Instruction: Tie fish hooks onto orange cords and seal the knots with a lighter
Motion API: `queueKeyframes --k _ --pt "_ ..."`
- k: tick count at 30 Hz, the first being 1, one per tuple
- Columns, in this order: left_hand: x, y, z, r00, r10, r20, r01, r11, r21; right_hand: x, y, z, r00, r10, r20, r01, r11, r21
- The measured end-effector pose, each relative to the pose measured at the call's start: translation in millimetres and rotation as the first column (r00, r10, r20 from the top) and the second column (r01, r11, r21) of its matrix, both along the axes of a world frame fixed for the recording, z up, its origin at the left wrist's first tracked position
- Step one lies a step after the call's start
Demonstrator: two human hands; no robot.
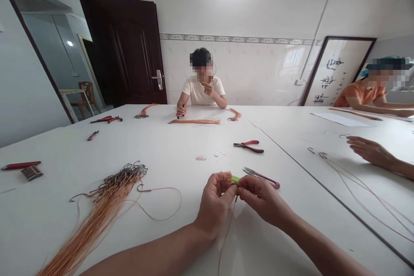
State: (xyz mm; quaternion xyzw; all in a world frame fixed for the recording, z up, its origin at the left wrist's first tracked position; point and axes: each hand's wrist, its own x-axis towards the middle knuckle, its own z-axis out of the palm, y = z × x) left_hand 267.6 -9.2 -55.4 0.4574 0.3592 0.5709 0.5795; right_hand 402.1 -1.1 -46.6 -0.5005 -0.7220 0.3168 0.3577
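In front of me my left hand (217, 196) and my right hand (260, 198) meet, fingers pinched together. A small bright green piece (235, 179) shows between them, mostly covered by the fingers, so its kind cannot be told. From the pinch a thin brown fishing line (229, 224) hangs towards the table's near edge, with a short dark bit at its top. Just beyond my right hand lie thread snips (263, 177) with a dark red handle. To the left rests a big bundle of fish hooks (121, 181) on orange lines, one looped line trailing towards my left hand.
Red-handled pliers (250, 145) lie ahead on the white table (207, 138). Far left are a red pen-like tool (21, 165), a small box (31, 173) and more pliers (108, 119). A co-worker's hand (371, 153) is at right near loose hooks. Two people sit across.
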Motion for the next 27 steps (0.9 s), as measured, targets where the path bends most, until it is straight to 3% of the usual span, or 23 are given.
queueKeyframes --k 27 --pt "-1.7 7.0 -0.1 0.995 0.064 -0.07 -0.062 0.998 0.026 -1.2 4.8 3.6 1.0 -0.012 -0.005 0.012 0.997 0.071"
